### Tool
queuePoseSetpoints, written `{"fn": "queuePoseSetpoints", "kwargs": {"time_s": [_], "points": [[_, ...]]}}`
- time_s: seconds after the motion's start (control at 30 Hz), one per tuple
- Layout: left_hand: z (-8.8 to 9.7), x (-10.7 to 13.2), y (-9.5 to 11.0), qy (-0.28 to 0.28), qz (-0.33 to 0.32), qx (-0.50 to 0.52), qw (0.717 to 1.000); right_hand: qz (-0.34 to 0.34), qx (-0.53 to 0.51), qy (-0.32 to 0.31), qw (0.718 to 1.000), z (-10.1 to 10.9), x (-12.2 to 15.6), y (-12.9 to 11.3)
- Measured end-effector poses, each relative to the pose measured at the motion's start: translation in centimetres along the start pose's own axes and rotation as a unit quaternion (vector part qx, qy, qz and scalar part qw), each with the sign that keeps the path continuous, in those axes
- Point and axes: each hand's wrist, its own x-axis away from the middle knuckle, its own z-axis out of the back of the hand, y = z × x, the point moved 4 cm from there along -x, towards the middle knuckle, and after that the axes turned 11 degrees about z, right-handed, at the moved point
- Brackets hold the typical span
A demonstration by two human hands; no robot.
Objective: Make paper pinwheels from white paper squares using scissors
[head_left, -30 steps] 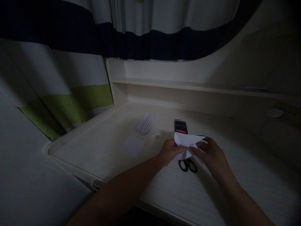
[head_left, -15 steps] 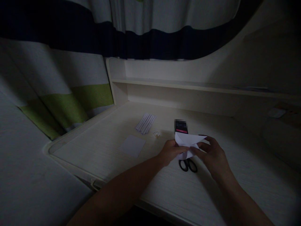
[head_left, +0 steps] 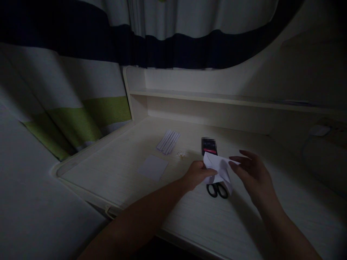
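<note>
A folded white paper (head_left: 217, 164), with creased flaps, is held up over the desk. My left hand (head_left: 195, 175) is closed on its left side, the thumb lying across the front. At the paper's upper right corner, my right hand (head_left: 252, 173) pinches the pointed tip between thumb and forefinger, its other fingers raised. Below the paper, the black scissors (head_left: 217, 190) show only their handle loops; their blades are hidden. Just behind it lies a dark phone (head_left: 209, 144) with a lit screen, partly covered by the paper.
Left of my hands, a flat square of paper (head_left: 154, 167) lies on the desk (head_left: 121, 173). Beyond it are several narrow paper strips (head_left: 167, 142) in a row and a small pile of white bits (head_left: 180, 154). A shelf (head_left: 195, 96) runs along the back; a striped curtain (head_left: 105, 112) hangs at left.
My right hand has moved right and slightly up, from the paper's lower middle to its right corner. A flap now hangs lower on the right. My left hand keeps its hold.
</note>
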Motion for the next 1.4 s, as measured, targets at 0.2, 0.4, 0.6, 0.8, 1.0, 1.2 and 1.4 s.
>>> {"fn": "queuePoseSetpoints", "kwargs": {"time_s": [0.2,0.4,0.6,0.8,1.0,1.2,1.4], "points": [[-0.3,0.2,-0.1,-0.040,0.021,-0.091,0.995,0.118,0.170,-0.085,0.975,0.0,-0.1,-0.2],[-0.5,-0.1,-0.8,-0.063,0.036,-0.166,0.983,0.243,0.223,-0.125,0.936,-0.9,0.1,0.3],[-0.3,-0.2,-0.9,-0.072,0.038,-0.131,0.988,0.239,0.199,-0.131,0.942,-0.6,0.0,-0.1],[-0.2,-0.1,-0.9,-0.073,0.062,-0.092,0.991,0.291,0.165,-0.148,0.931,-0.4,0.0,-0.7],[-0.1,-0.4,-1.0,-0.090,0.085,-0.076,0.989,0.343,0.152,-0.183,0.908,-0.5,0.2,-1.4],[0.0,-0.6,-1.0,-0.090,0.086,-0.059,0.990,0.383,0.180,-0.188,0.886,-0.3,0.2,-1.3],[0.0,-0.4,-0.7,-0.114,0.085,-0.042,0.989,0.430,0.178,-0.210,0.860,-0.2,0.4,-1.4]]}}
